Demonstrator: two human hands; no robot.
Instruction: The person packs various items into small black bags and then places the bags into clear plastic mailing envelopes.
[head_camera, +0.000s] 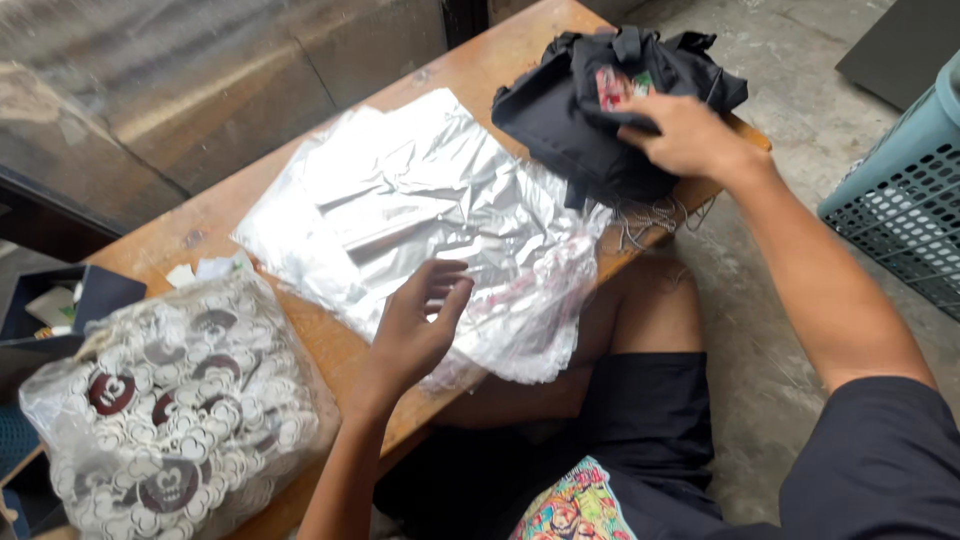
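Observation:
My right hand (680, 130) rests on a pile of black cloth items (590, 110) at the far right end of a wooden table (330, 340), fingers on a small red and green tag (615, 88). Over a stack of clear plastic sleeves (420, 210) in the middle of the table hovers my left hand (420, 320), fingers curled and apart, just touching the top sheet's near edge. Whether it pinches a sheet I cannot tell.
A clear bag full of round white and dark red stickers (170, 410) sits at the table's near left. A dark open box (60, 305) lies beyond it. A light blue plastic basket (900, 200) stands on the concrete floor at right. My knees are under the table.

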